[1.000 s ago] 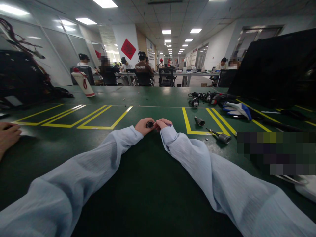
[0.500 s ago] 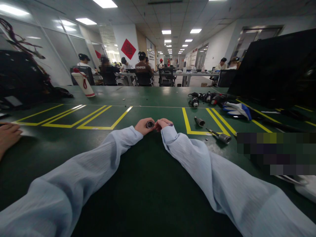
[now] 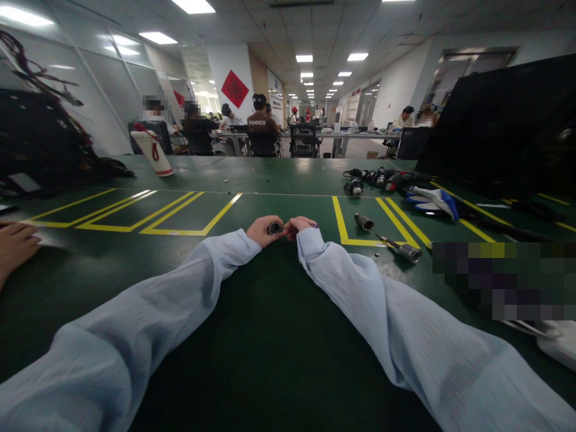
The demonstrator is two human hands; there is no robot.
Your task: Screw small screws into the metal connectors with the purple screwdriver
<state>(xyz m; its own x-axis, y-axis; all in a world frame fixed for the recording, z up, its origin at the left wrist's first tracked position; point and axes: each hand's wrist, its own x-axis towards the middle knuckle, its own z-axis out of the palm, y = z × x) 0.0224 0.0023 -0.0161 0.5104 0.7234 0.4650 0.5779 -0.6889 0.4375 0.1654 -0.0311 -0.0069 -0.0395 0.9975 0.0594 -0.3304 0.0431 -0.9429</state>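
Both my arms, in pale blue sleeves, stretch out over the green table (image 3: 270, 336). My left hand (image 3: 261, 230) is curled round a small dark ring-shaped metal part (image 3: 274, 228), its open end facing me. My right hand (image 3: 297, 226) meets it from the right, fingers pinched together at the part's edge. What the right fingers hold is too small to make out.
Right of my hands lie a metal socket (image 3: 364, 222), a short tool (image 3: 402, 248), a tiny screw (image 3: 377, 254), a cluster of dark tools (image 3: 373, 178) and a white-and-blue glove (image 3: 432, 200). A white bottle (image 3: 152, 153) stands far left. Another person's hand (image 3: 15, 245) rests at the left edge. A black panel (image 3: 504, 126) rises on the right.
My right hand has shifted very slightly to the right along the part. Everything else stays put.
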